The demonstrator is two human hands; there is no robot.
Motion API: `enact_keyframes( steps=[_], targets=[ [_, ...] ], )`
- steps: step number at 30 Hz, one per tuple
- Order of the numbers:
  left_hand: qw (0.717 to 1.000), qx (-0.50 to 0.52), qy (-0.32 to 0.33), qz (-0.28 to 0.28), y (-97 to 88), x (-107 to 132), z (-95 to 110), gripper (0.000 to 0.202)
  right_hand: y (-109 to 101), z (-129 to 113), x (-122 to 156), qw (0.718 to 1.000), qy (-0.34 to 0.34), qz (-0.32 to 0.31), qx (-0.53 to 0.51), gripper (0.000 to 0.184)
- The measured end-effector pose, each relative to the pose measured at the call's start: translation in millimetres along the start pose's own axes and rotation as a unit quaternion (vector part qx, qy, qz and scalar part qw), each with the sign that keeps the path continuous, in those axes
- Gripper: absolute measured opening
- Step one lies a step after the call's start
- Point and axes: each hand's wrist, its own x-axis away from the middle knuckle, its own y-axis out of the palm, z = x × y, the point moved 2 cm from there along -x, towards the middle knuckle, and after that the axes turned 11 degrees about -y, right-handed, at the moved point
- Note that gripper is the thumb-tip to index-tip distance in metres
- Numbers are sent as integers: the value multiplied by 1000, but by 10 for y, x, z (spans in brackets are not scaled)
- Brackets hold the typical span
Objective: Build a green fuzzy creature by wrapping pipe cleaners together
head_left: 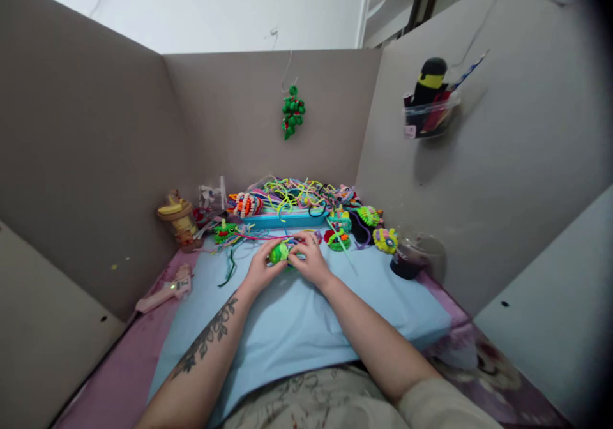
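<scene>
Both hands meet over a light blue cloth [306,317]. My left hand [261,268] is closed around a small green fuzzy piece [278,253], and my right hand [312,260] pinches the same piece from the other side. Thin coloured cords trail from the piece toward the back. Just behind the hands lie a blue tray [282,219] heaped with coloured cords and several small woven ornaments, one yellow [385,240] and one red-green [338,240].
Grey partition walls enclose the desk on three sides. A green bead cluster [292,111] hangs on the back wall. A clear holder with pens [430,113] is fixed to the right wall. A pink glue gun [165,290] lies left, a dark jar [407,262] right, a yellow wooden toy [178,216] back left.
</scene>
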Motion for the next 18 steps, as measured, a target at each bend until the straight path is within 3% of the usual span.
enact_keyframes(
  steps=[18],
  targets=[
    [999, 20, -2, -27, -30, -9, 48, 56, 10, 39, 19, 1000, 9, 15, -2, 7]
  ],
)
